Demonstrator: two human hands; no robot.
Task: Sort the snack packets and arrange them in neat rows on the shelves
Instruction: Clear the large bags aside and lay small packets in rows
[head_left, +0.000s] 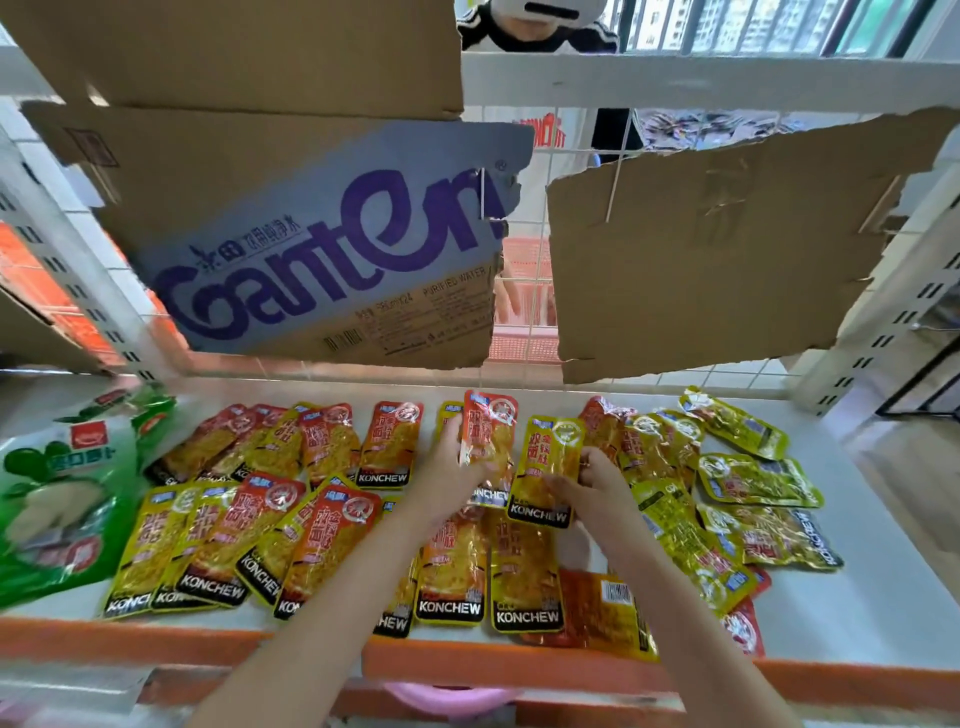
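Observation:
Several KONCHEW snack packets, some red-topped and some yellow, lie across the white shelf (857, 582). My left hand (451, 467) grips a red packet (491, 431) held upright above the shelf's middle. Beside it, my right hand (597, 480) pinches a yellow packet (548, 467) by its right edge, also upright. Red and yellow packets (249, 530) lie overlapping in rough rows at the left. A loose heap of yellow packets (727, 488) lies tumbled at the right.
A large green snack bag (57, 488) lies at the shelf's left end. Torn cardboard sheets (727, 249) and a Ganten water carton panel (332, 249) hang on the wire back. A person stands behind the rack. An orange strip (130, 639) runs along the shelf's front edge.

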